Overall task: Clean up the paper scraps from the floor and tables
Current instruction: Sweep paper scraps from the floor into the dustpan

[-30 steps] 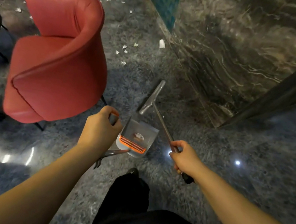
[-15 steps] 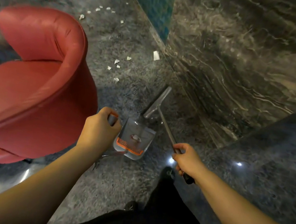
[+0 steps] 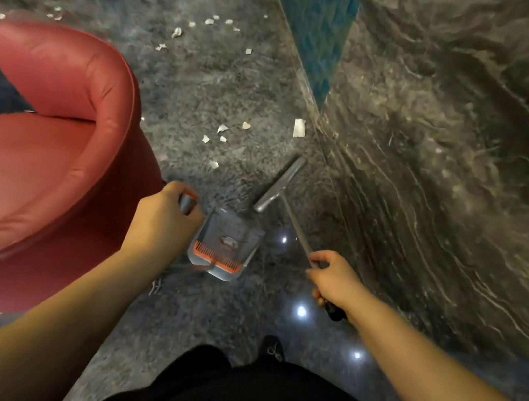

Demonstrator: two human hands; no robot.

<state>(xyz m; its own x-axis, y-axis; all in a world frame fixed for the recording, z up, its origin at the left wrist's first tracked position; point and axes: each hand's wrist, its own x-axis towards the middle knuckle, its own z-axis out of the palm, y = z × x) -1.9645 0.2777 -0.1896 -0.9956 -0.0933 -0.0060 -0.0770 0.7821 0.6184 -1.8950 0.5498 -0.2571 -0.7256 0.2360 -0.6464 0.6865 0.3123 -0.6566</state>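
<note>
Grey dustpan (image 3: 226,246), slim broom (image 3: 281,185), scraps (image 3: 299,128)

A dark speckled floor (image 3: 205,87) carries white paper scraps (image 3: 222,128) scattered beside the marble wall (image 3: 436,158). A red chair (image 3: 46,166) stands on it at left.

One head-worn camera looks steeply down, close over the floor (image 3: 205,87) by the wall (image 3: 453,161).

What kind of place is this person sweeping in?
Probably a lobby or lounge of a hotel or office: a polished stone floor, a dark veined marble wall and a red upholstered tub chair suggest it.
</note>
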